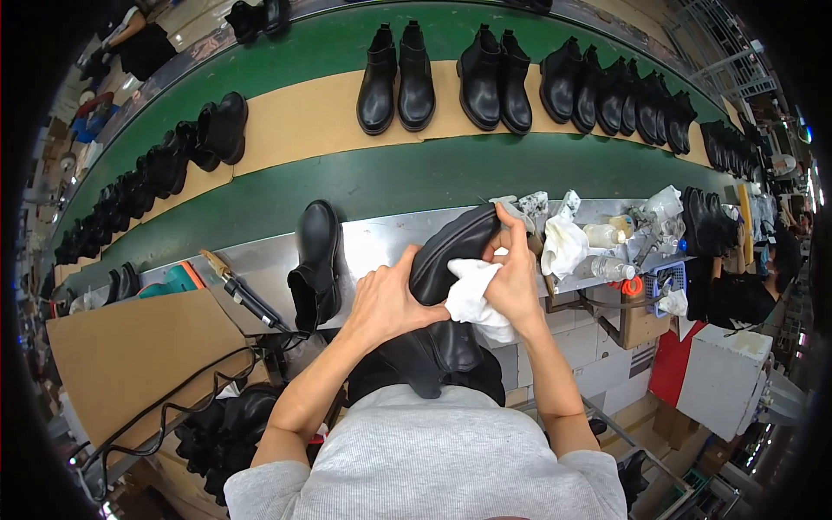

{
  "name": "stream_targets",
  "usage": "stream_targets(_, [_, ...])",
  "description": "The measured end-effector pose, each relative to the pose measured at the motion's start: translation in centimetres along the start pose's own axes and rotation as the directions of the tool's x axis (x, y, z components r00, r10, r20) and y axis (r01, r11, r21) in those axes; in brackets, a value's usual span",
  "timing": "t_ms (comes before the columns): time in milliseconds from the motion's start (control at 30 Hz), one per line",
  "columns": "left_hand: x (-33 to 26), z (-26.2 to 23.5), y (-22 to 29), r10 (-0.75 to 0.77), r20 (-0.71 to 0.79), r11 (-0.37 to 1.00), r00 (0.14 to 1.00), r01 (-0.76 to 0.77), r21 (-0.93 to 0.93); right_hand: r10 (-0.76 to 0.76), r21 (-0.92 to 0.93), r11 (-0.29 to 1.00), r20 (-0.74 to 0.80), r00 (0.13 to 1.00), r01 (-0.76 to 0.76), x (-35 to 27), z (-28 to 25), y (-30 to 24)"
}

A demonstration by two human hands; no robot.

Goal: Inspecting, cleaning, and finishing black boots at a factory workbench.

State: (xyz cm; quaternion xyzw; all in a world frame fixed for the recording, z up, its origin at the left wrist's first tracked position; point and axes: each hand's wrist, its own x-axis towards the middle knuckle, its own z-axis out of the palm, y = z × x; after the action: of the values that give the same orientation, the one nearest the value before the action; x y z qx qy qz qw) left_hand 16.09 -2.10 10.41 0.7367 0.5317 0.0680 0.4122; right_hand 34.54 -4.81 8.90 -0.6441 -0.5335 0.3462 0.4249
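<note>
A black ankle boot [436, 269] is held tilted above the metal bench edge, its toe pointing away to the right and the edge of its sole turned up to the left. My left hand [386, 295] is closed around the boot's left side, with the thumb toward my body. A crumpled white cloth [472, 295] is bunched under my right hand [517, 282] against the boot; that hand's fingers reach up to the toe. The other black boot [319, 247] lies on the metal strip left of my hands.
Black boots [414, 91] line a tan strip on the green conveyor [295, 173]. Bottles [611, 268] and white rags [563, 247] clutter the right. A hand tool with a black cable [251, 299] lies left, by a cardboard box [147, 342]. A person [750, 290] is at far right.
</note>
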Motion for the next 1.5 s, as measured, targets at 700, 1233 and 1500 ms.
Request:
stream_targets(700, [0.1, 0.1, -1.5, 0.009, 0.012, 0.994, 1.0, -0.008, -0.11, 0.029, 0.144, 0.989, 0.025, 0.999, -0.032, -1.2, 1.7, 0.2])
stream_targets(1233, [-0.2, 0.1, -2.7, 0.058, 0.011, 0.992, 0.998, -0.057, -0.11, -0.156, -0.059, 0.987, -0.047, 0.987, 0.153, -0.5, 2.5, 2.2])
stream_targets(1500, [-0.1, 0.3, -2.6, 0.012, 0.051, 0.996, 0.999, -0.008, -0.088, -0.033, -0.032, 0.999, -0.026, 0.999, 0.032, -1.1, 2.1, 0.9])
